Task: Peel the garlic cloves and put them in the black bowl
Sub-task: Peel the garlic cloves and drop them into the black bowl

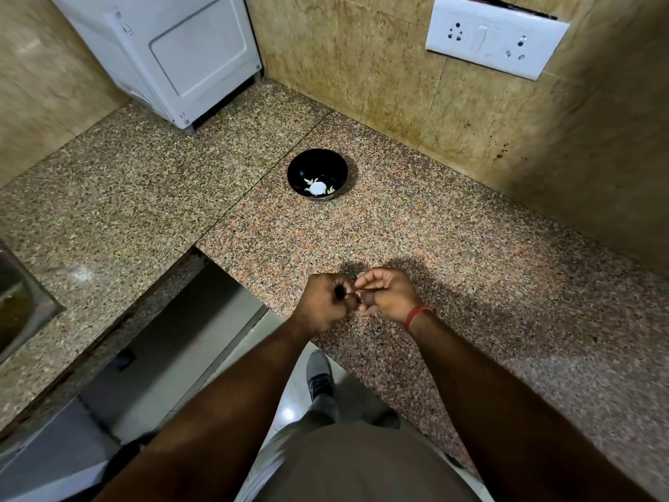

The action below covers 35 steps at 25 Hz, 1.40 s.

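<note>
**Both hands pinch at something small above the counter's edge**

Both hands meet over the near edge of the granite counter (452,255), fingers curled and tips pressed close together. The left hand (324,306) is balled into a loose fist, knuckles up, its thumb and forefinger nipped on a small item at the point where the two hands touch. The right hand (389,297) faces it with fingers bent inward, thumb and forefinger pinching at the same spot; a red thread band (416,317) circles that wrist. What they hold is nearly hidden by the fingers and too small to name with certainty; only a thin pale sliver shows between the fingertips, which fits a garlic clove (356,296) or its skin.

The black bowl (317,174) stands well beyond the hands, farther back on the counter, near the tiled wall and just right of a seam in the stone. Inside it lie several pale peeled pieces (318,188) gathered at the bottom.

A white appliance (163,56) sits at the back left corner. A white socket plate (496,36) is fixed to the wall at upper right. Part of a steel sink (21,306) shows at the left edge. Below, a grey shoe (320,375) stands on the floor.
</note>
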{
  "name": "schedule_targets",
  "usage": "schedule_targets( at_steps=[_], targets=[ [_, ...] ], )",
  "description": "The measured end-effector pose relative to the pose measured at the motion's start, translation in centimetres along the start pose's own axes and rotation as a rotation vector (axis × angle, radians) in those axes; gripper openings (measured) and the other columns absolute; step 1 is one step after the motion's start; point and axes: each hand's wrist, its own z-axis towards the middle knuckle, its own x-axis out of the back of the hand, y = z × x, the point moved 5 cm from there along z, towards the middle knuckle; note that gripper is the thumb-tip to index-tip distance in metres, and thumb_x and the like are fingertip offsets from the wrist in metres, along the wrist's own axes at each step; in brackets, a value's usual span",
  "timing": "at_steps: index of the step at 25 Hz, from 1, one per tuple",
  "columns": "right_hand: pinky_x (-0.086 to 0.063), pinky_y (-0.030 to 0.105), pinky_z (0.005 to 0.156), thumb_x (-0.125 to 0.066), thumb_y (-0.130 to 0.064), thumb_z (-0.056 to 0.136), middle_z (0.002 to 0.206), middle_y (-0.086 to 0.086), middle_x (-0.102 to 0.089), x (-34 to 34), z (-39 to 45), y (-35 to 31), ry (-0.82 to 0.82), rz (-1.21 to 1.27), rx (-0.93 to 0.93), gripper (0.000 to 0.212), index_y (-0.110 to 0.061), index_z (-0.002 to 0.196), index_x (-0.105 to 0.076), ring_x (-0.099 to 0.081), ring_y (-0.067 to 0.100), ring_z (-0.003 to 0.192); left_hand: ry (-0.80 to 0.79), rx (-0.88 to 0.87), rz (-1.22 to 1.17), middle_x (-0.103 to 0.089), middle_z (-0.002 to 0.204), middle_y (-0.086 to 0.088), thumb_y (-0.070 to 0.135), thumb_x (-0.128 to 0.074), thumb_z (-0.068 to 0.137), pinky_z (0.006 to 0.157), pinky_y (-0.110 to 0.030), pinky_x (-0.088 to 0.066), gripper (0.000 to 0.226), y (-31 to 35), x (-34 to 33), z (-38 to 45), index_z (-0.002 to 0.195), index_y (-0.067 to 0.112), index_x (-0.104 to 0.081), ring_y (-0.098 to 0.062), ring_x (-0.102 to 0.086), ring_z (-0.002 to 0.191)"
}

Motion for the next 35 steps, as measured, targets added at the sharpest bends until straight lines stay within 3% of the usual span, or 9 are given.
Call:
schedule_targets(
  at_steps=[3, 8, 15, 18, 23, 27, 35],
  targets=[
    [-0.064, 0.038, 0.062, -0.071, 0.014, 0.084, 0.094, 0.022, -0.074, 0.2, -0.5, 0.0, -0.001, 0.162, -0.023, 0.02, 0.007, 0.102, -0.069, -0.069, 0.026, 0.069, 0.025, 0.106, -0.322, -0.068, 0.067, -0.011, -0.001, -0.067, 0.093, 0.043, -0.026, -0.049, 0.013, -0.4, 0.0, -0.5, 0.081, 0.005, -0.069, -0.017, -0.057, 0.046],
    [-0.065, 0.042, 0.067, -0.077, 0.01, 0.08, 0.097, 0.023, -0.075, 0.5, -0.3, 0.1, 0.035, 0.215, -0.035, 0.021, 0.003, 0.099, -0.073, -0.071, 0.032, 0.078, 0.034, 0.212, -0.536, -0.067, 0.064, -0.01, -0.005, -0.068, 0.093, 0.043, -0.029, -0.053, 0.005, -0.5, -0.1, -0.9, 0.09, -0.004, -0.072, -0.02, -0.058, 0.047],
    [-0.064, 0.038, 0.063, -0.076, 0.012, 0.081, 0.09, 0.022, -0.076, 0.0, -0.6, -0.4, 0.04, 0.109, -0.007, 0.016, 0.003, 0.095, -0.074, -0.069, 0.021, 0.062, 0.053, 0.19, -0.365, -0.068, 0.058, 0.001, -0.008, -0.068, 0.091, 0.042, -0.027, -0.052, 0.004, 0.1, 0.5, -1.3, 0.089, -0.011, -0.07, -0.014, -0.059, 0.041],
    [-0.064, 0.037, 0.061, -0.075, 0.011, 0.082, 0.086, 0.02, -0.075, -0.2, -0.8, -0.6, 0.044, 0.088, 0.015, 0.014, 0.002, 0.092, -0.074, -0.068, 0.019, 0.058, 0.047, 0.119, -0.21, -0.07, 0.062, -0.003, 0.002, -0.071, 0.092, 0.044, -0.025, -0.05, 0.009, -0.1, 0.6, -1.3, 0.084, 0.0, -0.072, -0.017, -0.062, 0.044],
    [-0.065, 0.042, 0.065, -0.074, 0.011, 0.083, 0.081, 0.015, -0.076, -0.7, -1.2, -0.4, 0.116, 0.142, 0.024, 0.012, 0.004, 0.093, -0.073, -0.066, 0.022, 0.061, 0.09, 0.104, -0.107, -0.07, 0.07, -0.006, 0.007, -0.074, 0.09, 0.05, -0.039, -0.054, 0.012, -1.2, 0.0, -0.9, 0.08, 0.012, -0.069, -0.018, -0.059, 0.053],
    [-0.063, 0.053, 0.074, -0.074, 0.011, 0.083, 0.081, 0.013, -0.076, -1.0, -0.7, 0.3, 0.127, 0.175, 0.008, 0.014, 0.001, 0.092, -0.074, -0.066, 0.023, 0.061, 0.112, 0.086, -0.03, -0.064, 0.068, 0.001, 0.003, -0.072, 0.089, 0.052, -0.025, -0.045, 0.017, -1.1, -0.3, -0.8, 0.078, 0.015, -0.064, -0.012, -0.054, 0.054],
    [-0.065, 0.04, 0.068, -0.07, 0.009, 0.088, 0.092, 0.02, -0.075, -0.8, -1.0, -0.5, 0.045, 0.207, 0.003, 0.013, 0.002, 0.099, -0.073, -0.069, 0.024, 0.07, 0.093, 0.156, -0.2, -0.066, 0.067, -0.003, 0.007, -0.068, 0.095, 0.048, -0.029, -0.045, 0.016, -1.8, -0.4, -0.2, 0.083, 0.017, -0.064, -0.011, -0.056, 0.045]
  ],
)
